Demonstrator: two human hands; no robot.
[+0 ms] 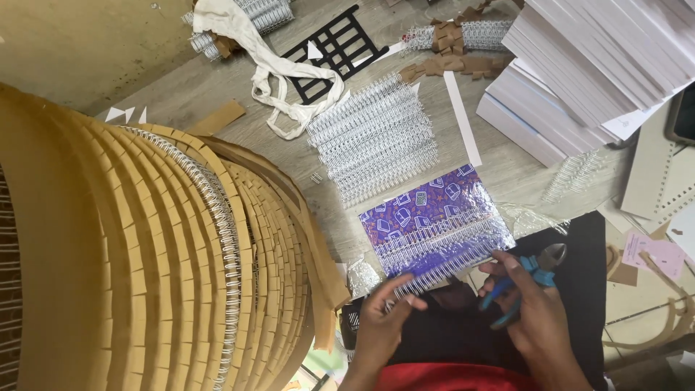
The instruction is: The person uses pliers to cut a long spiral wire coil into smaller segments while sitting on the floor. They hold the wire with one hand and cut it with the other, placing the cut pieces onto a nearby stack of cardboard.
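Left hand (382, 318) pinches the near-left end of the wire spiral (441, 262) along the bottom edge of the purple notebook (434, 213), thumb and fingers pressed together on the coil. Right hand (532, 311) is closed around blue-handled pliers (532, 279), jaws up-right, just beside the spiral's right end. The notebook lies tilted on the grey table (507, 170), its near edge overhanging toward the person's lap. A batch of loose white wire combs (373, 137) sits just beyond its top edge, near but apart. Big brown cardboard spool of coil (159, 253) crowds the left side, its rim close to the left hand. Stacks of white paper (579, 65) fill the upper right. White cloth (271, 72) and black plastic grid (333, 47) lie farther back. Bare table shows only between notebook and paper stacks.
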